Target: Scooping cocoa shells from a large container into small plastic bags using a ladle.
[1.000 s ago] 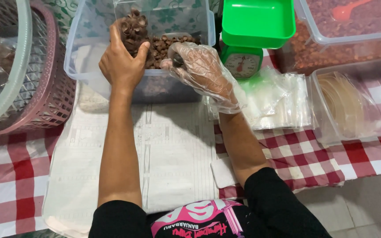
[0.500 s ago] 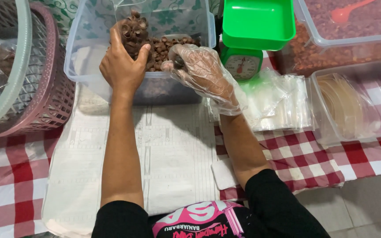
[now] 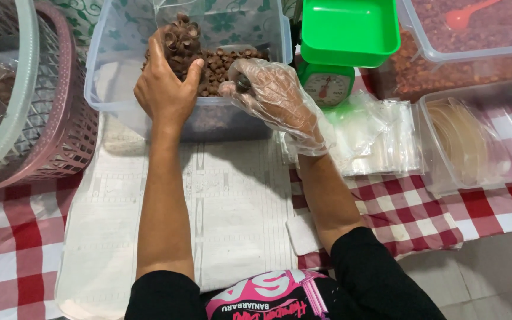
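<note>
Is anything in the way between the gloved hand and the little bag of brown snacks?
Nothing visible. The right hand, in a clear glove, sits beside the small clear bag that the left hand holds up inside the plastic tub. Only loose brown snacks lie between them.

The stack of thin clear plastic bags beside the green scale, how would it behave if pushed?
The stack of thin clear plastic bags looks floppy and light; glossy, loosely fanned sheets would probably slide apart rather than move together.

The left hand (image 3: 164,89) holds a clear bag (image 3: 182,35) of brown snacks (image 3: 220,68) in a tub (image 3: 108,77) — the gloved right hand (image 3: 274,98) pinches one. A green scale (image 3: 339,47) stands beside.
</note>
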